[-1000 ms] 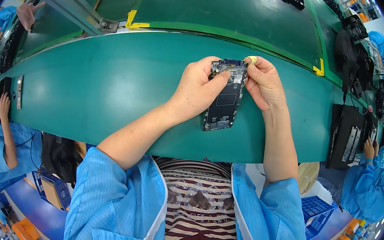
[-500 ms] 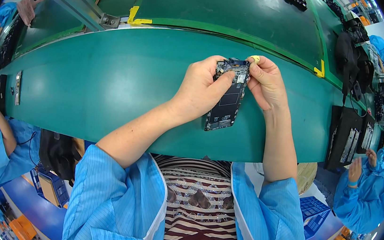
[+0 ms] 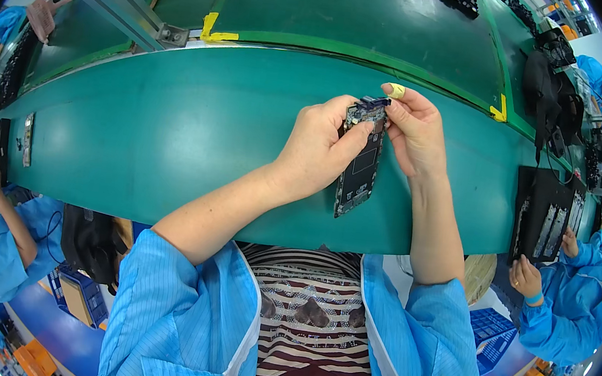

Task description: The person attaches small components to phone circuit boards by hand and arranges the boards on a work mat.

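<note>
The left hand (image 3: 318,149) is gripping a dark, rectangular opened phone chassis (image 3: 360,161) above the green conveyor belt (image 3: 175,122), while the right hand (image 3: 415,130) is pinching its top edge.

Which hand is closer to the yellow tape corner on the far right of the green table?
The right hand. It pinches the top of the phone board, a short way left of the yellow tape corner. The left hand grips the board's other side, farther away.
</note>
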`<state>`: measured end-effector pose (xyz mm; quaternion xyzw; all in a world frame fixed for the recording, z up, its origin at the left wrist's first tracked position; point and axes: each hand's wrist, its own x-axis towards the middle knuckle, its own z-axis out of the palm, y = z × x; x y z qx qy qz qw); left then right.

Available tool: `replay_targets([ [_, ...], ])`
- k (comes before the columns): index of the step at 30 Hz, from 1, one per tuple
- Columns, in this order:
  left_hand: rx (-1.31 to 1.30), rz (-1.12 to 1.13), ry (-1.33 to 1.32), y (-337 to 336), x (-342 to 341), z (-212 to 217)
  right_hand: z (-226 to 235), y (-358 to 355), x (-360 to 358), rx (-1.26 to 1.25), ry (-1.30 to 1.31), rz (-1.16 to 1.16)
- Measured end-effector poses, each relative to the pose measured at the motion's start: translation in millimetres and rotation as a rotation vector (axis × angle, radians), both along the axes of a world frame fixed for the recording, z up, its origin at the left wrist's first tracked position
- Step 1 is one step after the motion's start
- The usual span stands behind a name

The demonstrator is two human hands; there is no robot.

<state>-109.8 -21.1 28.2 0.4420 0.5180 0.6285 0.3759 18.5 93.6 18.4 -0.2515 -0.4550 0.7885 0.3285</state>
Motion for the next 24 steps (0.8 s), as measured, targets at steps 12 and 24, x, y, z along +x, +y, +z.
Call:
replay_targets([
  [12,-0.096,-0.107,-0.287,3.0,-7.1,2.5,5.4,0.6,5.2,-0.089,0.012,0.047],
  [24,-0.08,-0.088,-0.291,4.6,-9.9,3.9,14.0,5.6,9.1,-0.083,0.106,0.127],
])
